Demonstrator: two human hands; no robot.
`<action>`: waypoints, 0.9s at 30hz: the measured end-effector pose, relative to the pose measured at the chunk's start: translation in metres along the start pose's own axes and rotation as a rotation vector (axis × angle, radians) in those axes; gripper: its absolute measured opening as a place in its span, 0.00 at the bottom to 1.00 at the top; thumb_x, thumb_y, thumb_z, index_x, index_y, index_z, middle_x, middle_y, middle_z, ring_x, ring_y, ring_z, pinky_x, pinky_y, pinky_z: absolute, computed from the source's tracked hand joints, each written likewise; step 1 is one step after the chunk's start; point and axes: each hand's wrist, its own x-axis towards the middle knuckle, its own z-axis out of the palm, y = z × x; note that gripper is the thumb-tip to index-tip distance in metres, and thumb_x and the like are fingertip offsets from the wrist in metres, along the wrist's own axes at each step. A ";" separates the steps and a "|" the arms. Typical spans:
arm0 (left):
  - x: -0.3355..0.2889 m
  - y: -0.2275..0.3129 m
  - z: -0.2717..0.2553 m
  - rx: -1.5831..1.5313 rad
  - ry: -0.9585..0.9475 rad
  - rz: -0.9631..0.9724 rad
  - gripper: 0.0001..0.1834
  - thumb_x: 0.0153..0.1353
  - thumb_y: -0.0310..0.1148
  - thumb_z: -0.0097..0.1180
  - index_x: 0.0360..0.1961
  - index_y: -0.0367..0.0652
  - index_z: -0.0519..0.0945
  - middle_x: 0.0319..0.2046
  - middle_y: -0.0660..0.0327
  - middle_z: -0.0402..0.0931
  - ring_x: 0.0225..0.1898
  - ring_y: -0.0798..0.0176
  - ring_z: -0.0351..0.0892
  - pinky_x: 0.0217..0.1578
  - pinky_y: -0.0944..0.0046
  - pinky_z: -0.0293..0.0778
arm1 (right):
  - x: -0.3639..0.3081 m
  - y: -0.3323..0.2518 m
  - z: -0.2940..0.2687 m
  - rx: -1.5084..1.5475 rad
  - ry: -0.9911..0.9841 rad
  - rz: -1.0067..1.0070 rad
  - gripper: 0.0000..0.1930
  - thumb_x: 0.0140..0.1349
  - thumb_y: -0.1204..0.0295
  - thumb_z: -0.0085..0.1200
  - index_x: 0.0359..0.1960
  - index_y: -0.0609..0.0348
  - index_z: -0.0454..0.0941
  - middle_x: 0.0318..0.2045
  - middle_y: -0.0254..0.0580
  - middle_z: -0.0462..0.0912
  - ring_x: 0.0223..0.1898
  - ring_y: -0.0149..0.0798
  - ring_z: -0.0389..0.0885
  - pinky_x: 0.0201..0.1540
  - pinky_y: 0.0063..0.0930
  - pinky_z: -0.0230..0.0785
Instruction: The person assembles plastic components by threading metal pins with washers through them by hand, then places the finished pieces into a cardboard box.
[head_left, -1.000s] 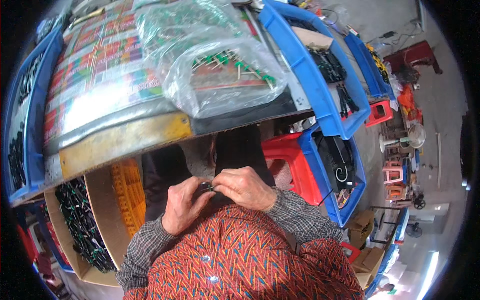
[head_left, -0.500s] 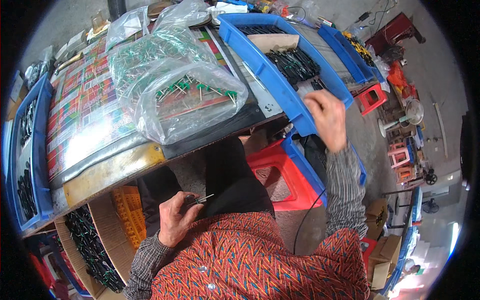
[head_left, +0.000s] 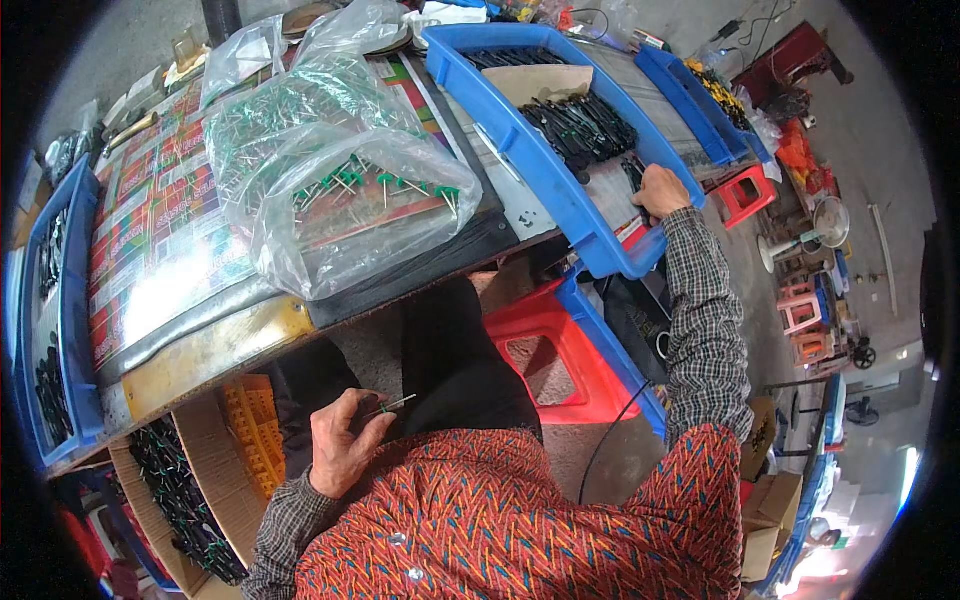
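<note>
Low over my lap, my left hand (head_left: 347, 438) is closed on a thin metal pin (head_left: 400, 402) with a bit of green near the fingers. The shaft points to the right; the rest is hidden in the grip. My right hand (head_left: 663, 193) reaches into the near end of a long blue tray (head_left: 590, 228), fingers curled down beside a few slim black pieces (head_left: 633, 172). Whatever its fingertips hold is hidden. Farther up that tray lies a dense row of black pieces (head_left: 578, 130). An opened clear plastic bag (head_left: 300, 235) of green-headed pins (head_left: 345, 180) lies on the table.
Another blue tray (head_left: 88, 330) with black pieces stands at the table's left end. Below it is a cardboard box (head_left: 215, 470) of black and green pieces, beside an orange crate (head_left: 253, 425). A red stool (head_left: 500, 325) stands under the right tray, near a hanging black cable (head_left: 612, 425).
My right hand has moved forward and down into the blue tray, to the black pieces. My left hand stays over my lap with the pin, shifted slightly left.
</note>
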 end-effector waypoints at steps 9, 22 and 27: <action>0.000 0.000 0.002 0.010 -0.005 0.040 0.11 0.52 0.27 0.64 0.35 0.35 0.77 0.23 0.55 0.76 0.23 0.64 0.75 0.26 0.67 0.70 | 0.017 0.008 0.005 0.231 -0.091 0.056 0.12 0.51 0.73 0.63 0.21 0.73 0.79 0.14 0.48 0.80 0.20 0.41 0.84 0.33 0.35 0.76; -0.012 0.003 -0.001 0.011 0.061 0.110 0.09 0.53 0.24 0.61 0.35 0.35 0.77 0.19 0.62 0.72 0.19 0.73 0.69 0.21 0.70 0.66 | 0.008 0.000 0.003 0.180 0.074 -0.008 0.06 0.41 0.77 0.61 0.20 0.69 0.80 0.16 0.51 0.80 0.20 0.40 0.83 0.32 0.35 0.75; -0.020 0.001 -0.004 -0.052 0.039 0.020 0.08 0.54 0.24 0.61 0.35 0.35 0.77 0.19 0.65 0.73 0.19 0.75 0.69 0.21 0.72 0.66 | 0.008 0.006 0.005 0.280 0.041 0.000 0.11 0.42 0.75 0.63 0.28 0.68 0.81 0.25 0.53 0.83 0.25 0.46 0.84 0.37 0.36 0.77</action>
